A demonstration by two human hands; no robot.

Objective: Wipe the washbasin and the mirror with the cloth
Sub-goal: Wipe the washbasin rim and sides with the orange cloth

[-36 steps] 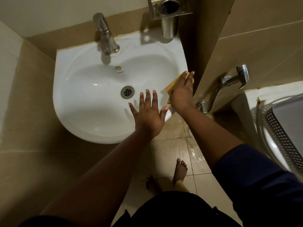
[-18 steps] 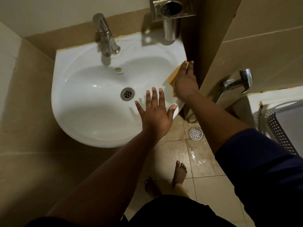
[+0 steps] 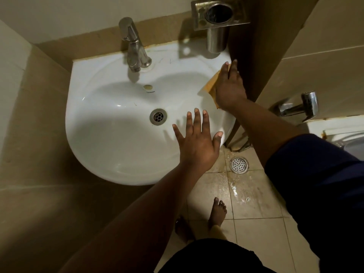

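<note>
A white washbasin (image 3: 110,138) fills the middle and left of the frame, set into a corner of tan tiled walls. The right hand (image 3: 229,89) lies flat on the basin's right rim, in the upper right of the frame, pressing an orange-yellow cloth (image 3: 209,85) against the porcelain; the fingers are stretched out over the cloth and pin it down, and only its left edge and a lower corner show from under the palm. The left hand (image 3: 198,142) is open near the centre of the frame, over the basin's lower right rim, fingers spread and grasping nothing (whether it touches the basin or hovers just above it cannot be told, though its shadow falls on the bowl beside it). A metal tap (image 3: 134,48) stands at the back of the basin, top centre, and the drain (image 3: 158,116) sits in the bowl just left of the left hand. A steel cup holder (image 3: 217,22) hangs on the wall above the basin's back right corner. A second tap (image 3: 297,106) juts from the wall at the right edge. Below it, a round floor drain (image 3: 239,165) sits in wet floor tiles, and a bare foot (image 3: 217,212) shows lower down.
</note>
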